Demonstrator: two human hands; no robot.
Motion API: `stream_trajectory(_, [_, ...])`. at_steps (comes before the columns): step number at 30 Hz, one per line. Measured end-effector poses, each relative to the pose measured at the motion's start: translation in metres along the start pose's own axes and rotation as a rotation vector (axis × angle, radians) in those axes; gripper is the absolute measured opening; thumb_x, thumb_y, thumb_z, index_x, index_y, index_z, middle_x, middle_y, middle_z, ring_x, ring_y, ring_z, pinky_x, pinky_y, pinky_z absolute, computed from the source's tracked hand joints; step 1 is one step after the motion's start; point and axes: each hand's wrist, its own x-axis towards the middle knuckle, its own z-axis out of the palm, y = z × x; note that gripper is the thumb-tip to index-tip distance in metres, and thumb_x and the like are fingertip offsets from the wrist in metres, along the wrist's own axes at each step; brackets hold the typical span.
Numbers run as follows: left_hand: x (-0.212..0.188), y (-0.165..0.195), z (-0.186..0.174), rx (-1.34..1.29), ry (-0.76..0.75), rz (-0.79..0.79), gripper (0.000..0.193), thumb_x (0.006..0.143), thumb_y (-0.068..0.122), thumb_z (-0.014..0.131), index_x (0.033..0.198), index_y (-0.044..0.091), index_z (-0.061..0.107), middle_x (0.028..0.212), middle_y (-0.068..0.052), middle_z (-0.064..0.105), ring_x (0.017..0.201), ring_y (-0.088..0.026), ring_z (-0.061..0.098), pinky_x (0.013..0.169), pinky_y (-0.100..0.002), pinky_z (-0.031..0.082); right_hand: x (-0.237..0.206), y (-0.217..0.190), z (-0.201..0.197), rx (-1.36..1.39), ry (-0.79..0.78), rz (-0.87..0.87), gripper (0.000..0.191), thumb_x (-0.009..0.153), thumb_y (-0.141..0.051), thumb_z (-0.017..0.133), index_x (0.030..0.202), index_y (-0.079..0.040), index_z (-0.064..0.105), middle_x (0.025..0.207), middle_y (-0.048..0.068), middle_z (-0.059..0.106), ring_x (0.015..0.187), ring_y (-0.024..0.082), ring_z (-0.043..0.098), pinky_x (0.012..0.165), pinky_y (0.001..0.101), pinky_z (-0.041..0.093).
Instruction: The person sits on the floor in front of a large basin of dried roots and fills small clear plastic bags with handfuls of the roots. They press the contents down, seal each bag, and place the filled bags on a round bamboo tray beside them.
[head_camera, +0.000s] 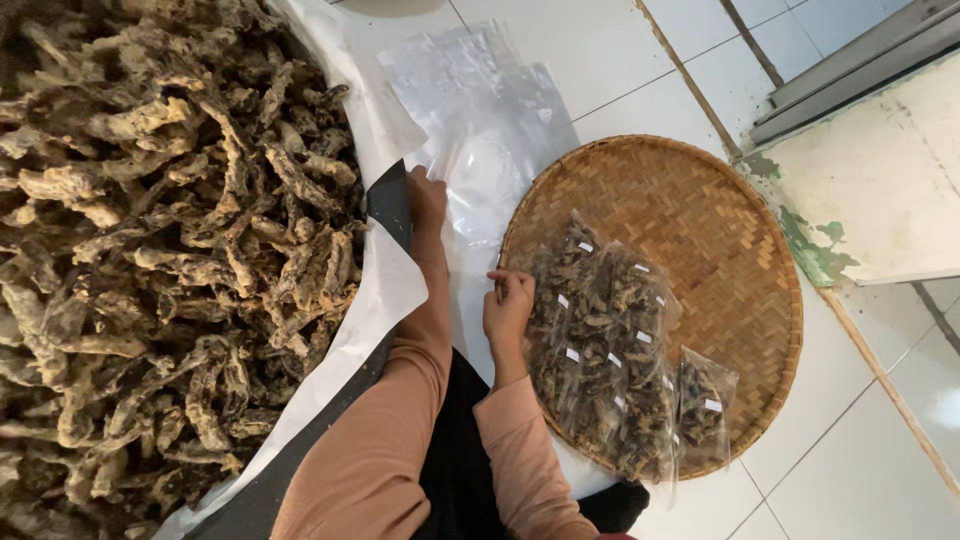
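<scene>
Both hands' grips lie apart, left hand (428, 197) and right hand (508, 302) on clear bags (490, 150), woven tray (700, 210) beside.

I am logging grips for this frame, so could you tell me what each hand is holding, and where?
Neither hand clearly grips anything. The left hand rests on the clear plastic bags; the right hand touches the edge of the filled packets.

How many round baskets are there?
1. The woven tray lies on the floor tiles right of the hands, with filled bags stacked on it. Others may be out of view.
</scene>
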Motion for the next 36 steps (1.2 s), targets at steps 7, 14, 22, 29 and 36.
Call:
stream_trajectory(7, [-0.041,0.024,-0.027,-0.573,0.013,0.096,0.047,0.097,-0.004,0.048,0.143,0.003,0.048,0.137,-0.025,0.06,0.125,-0.041,0.061,0.1,-0.045,0.051,-0.002,-0.037,-0.013,0.032,0.03,-0.075,0.033,0.074,0.014,0.058,0.098,-0.003,0.073,0.107,0.013,0.058,0.094,0.027,0.064,0.083,0.0342,0.053])
stream_trajectory(14, [-0.1,0.053,-0.075,-0.848,-0.013,-0.042,0.044,0.11,0.016,0.055,0.153,0.007,0.047,0.136,-0.016,0.062,0.109,-0.024,0.062,0.094,-0.034,0.053,-0.011,-0.071,-0.024,0.048,0.053,-0.16,0.031,0.093,-0.002,0.051,0.123,-0.002,0.06,0.123,0.013,0.059,0.111,0.026,0.059,0.096,0.0345,0.049])
stream_trajectory(22, [-0.235,0.066,-0.183,-1.538,-0.329,-0.295,0.027,0.097,0.004,0.068,0.124,0.003,0.067,0.111,-0.002,0.073,0.098,-0.013,0.067,0.085,-0.028,0.056,-0.053,-0.079,-0.037,0.521,-0.038,-0.033,0.028,0.103,-0.009,0.055,0.131,-0.004,0.058,0.129,0.011,0.059,0.114,0.023,0.059,0.098,0.0345,0.049])
stream_trajectory(29, [-0.281,-0.04,-0.411,-1.39,-0.03,-0.222,0.028,0.102,0.006,0.062,0.129,0.006,0.065,0.116,-0.005,0.073,0.101,-0.014,0.069,0.088,-0.029,0.058,-0.116,-0.035,-0.066,0.202,0.142,-0.203,0.019,0.097,-0.002,0.068,0.116,-0.005,0.069,0.118,0.01,0.058,0.1,0.021,0.064,0.088,0.0352,0.054])
stream_trajectory(36, [-0.387,-0.192,-0.569,-1.109,0.76,-0.204,0.038,0.105,0.007,0.056,0.14,-0.007,0.051,0.131,-0.018,0.064,0.11,-0.025,0.069,0.096,-0.038,0.06,-0.129,-0.01,-0.06,0.121,0.162,-0.135,0.023,0.089,0.003,0.071,0.11,-0.008,0.073,0.111,0.009,0.059,0.095,0.02,0.062,0.085,0.0305,0.053])
